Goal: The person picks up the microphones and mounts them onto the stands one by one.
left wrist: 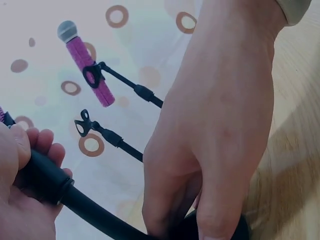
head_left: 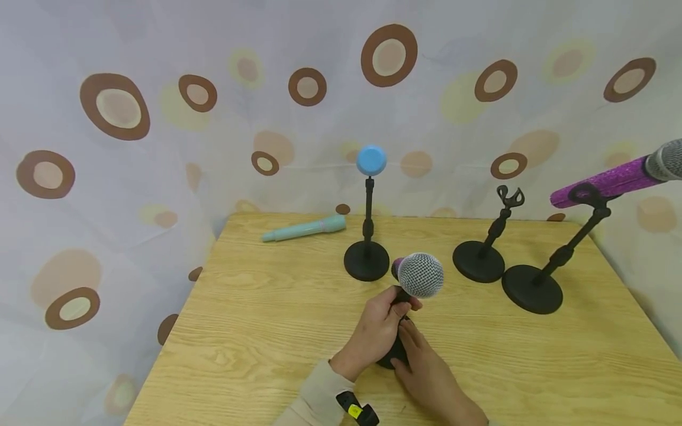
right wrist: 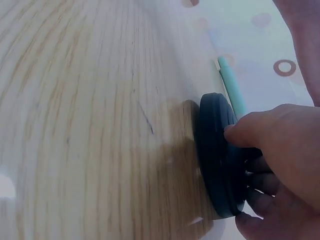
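Note:
Near the front of the table, a microphone with a silver mesh head [head_left: 421, 275] sits at the top of a black stand. My left hand [head_left: 375, 325] grips the thick black sleeve [left wrist: 45, 175] on the stand's pole, just below the microphone. Lower down, my right hand [head_left: 428, 373] holds the round black base [right wrist: 215, 155], its thumb on the base and its fingers curled in by the pole. The fingers hide part of the base. Whether the base rests fully on the wood cannot be told.
Behind stands a stand topped by a light blue disc [head_left: 371, 160]. A teal microphone-shaped stick [head_left: 303, 229] lies to its left. On the right are a stand with a bare clip [head_left: 495, 228] and one bearing a purple microphone [head_left: 613, 180]. A patterned curtain [head_left: 319, 130] backs the table.

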`<state>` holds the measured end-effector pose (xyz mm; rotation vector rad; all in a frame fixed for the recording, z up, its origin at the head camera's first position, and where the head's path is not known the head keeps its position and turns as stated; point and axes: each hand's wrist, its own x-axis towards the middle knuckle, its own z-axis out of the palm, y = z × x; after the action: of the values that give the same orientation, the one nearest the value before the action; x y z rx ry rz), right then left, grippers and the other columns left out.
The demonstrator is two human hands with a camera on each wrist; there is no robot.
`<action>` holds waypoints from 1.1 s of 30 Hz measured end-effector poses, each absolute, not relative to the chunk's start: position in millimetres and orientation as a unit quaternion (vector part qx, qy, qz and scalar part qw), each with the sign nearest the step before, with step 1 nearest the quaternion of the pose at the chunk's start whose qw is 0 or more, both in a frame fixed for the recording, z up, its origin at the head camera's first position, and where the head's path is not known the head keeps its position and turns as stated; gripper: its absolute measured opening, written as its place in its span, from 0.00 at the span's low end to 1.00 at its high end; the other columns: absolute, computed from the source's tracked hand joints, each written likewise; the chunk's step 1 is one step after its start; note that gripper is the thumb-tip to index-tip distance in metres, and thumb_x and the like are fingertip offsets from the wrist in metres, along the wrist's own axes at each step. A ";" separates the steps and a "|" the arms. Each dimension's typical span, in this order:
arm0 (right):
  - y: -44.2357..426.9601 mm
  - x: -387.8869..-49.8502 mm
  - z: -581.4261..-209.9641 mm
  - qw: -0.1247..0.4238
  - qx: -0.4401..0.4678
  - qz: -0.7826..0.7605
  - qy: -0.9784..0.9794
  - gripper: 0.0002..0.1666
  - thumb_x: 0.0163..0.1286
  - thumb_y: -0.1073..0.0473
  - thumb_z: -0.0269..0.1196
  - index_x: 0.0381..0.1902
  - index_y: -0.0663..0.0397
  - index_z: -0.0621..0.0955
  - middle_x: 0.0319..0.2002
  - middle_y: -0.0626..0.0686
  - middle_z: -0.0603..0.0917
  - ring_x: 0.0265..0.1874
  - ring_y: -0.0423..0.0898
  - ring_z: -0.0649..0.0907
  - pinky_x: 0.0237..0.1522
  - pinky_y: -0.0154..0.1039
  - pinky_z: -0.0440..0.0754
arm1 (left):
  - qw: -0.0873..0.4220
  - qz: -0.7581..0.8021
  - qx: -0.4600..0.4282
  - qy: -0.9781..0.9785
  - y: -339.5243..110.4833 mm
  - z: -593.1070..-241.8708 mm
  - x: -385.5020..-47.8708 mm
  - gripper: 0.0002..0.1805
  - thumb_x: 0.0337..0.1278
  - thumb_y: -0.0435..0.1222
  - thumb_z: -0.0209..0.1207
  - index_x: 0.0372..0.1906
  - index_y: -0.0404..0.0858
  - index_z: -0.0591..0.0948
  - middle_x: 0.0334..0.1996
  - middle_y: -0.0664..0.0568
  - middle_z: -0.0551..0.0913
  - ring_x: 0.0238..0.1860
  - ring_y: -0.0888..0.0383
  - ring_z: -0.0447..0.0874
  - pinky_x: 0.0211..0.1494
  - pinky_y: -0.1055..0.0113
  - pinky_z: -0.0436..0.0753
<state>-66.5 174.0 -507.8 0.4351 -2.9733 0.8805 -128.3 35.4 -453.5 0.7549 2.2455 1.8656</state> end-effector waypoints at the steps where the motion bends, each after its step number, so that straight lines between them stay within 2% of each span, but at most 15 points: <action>1: 173.2 -66.8 -507.3 0.005 0.140 0.278 -0.950 0.37 0.65 0.60 0.68 0.68 0.69 0.69 0.71 0.66 0.66 0.65 0.63 0.76 0.56 0.54 0.82 | 0.065 0.619 0.249 0.742 34.8 -453.4 -128.5 0.12 0.75 0.40 0.46 0.50 0.39 0.78 0.46 0.47 0.84 0.51 0.59 0.82 0.56 0.66 0.83; 5: 172.8 -67.7 -505.8 0.017 0.148 0.259 -0.954 0.36 0.64 0.60 0.69 0.66 0.71 0.70 0.70 0.66 0.68 0.65 0.62 0.76 0.58 0.53 0.81 | 0.078 0.612 0.261 0.742 30.4 -452.9 -130.7 0.13 0.74 0.37 0.47 0.54 0.37 0.76 0.47 0.45 0.85 0.50 0.59 0.83 0.58 0.69 0.81; 11: 174.5 -68.3 -507.5 0.034 0.157 0.246 -0.956 0.36 0.62 0.62 0.70 0.64 0.74 0.71 0.70 0.66 0.68 0.66 0.62 0.75 0.60 0.54 0.79 | 0.100 0.579 0.303 0.750 22.2 -451.3 -134.3 0.17 0.72 0.26 0.47 0.62 0.35 0.72 0.52 0.44 0.84 0.55 0.59 0.83 0.61 0.72 0.79; 19: 169.6 -65.9 -514.4 0.021 0.157 0.241 -0.957 0.38 0.65 0.58 0.69 0.66 0.73 0.70 0.71 0.65 0.66 0.66 0.61 0.75 0.60 0.53 0.79 | 0.027 0.527 0.316 0.788 17.3 -455.2 -129.1 0.13 0.70 0.25 0.50 0.55 0.35 0.76 0.46 0.48 0.87 0.49 0.63 0.84 0.57 0.74 0.81; 26: 167.9 -62.7 -516.7 0.028 0.157 0.240 -0.958 0.38 0.64 0.58 0.69 0.66 0.73 0.70 0.70 0.66 0.66 0.66 0.62 0.74 0.61 0.53 0.78 | 0.032 0.526 0.313 0.790 17.7 -457.0 -126.9 0.12 0.71 0.26 0.50 0.55 0.36 0.76 0.46 0.48 0.87 0.49 0.64 0.85 0.55 0.76 0.82; 33: 167.9 -64.2 -517.2 0.034 0.158 0.232 -0.959 0.38 0.64 0.59 0.69 0.67 0.71 0.69 0.72 0.63 0.65 0.66 0.61 0.75 0.61 0.53 0.78 | 0.005 0.520 0.310 0.796 19.0 -458.1 -125.4 0.11 0.71 0.27 0.51 0.53 0.37 0.76 0.45 0.49 0.87 0.48 0.63 0.85 0.55 0.75 0.82</action>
<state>-64.2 167.9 -517.2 0.4870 -2.9496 0.7150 -125.4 19.0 -458.1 0.9697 2.4926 1.6301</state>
